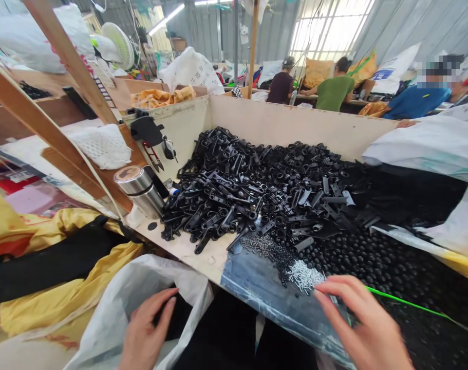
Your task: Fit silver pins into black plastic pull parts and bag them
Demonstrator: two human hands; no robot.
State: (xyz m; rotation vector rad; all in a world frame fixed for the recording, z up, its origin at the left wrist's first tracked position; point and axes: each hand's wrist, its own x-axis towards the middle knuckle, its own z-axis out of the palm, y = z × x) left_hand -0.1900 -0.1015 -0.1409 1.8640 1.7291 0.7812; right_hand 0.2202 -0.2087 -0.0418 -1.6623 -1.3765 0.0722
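Over the mouth of a white woven sack (114, 288) is my left hand (149, 329). Its thumb and forefinger are a little apart, and nothing shows between them. My right hand (367, 324) is at the near edge of a small heap of silver pins (306, 276), fingertips drawn together in a pinch. Whatever they hold is too small or hidden to tell. Beside the silver pins lie small black pieces (283, 262) and a heap of darker metal bits (259, 244). Behind them rises a big pile of black plastic handle-like parts (218, 195).
Round black balls (388, 272) cover the right side, crossed by a green strip (407, 299). A steel flask (139, 190) stands at the bin's left, with red thread snips (153, 155) on the wall above it. Wooden posts slant at left. Several people sit at the back.
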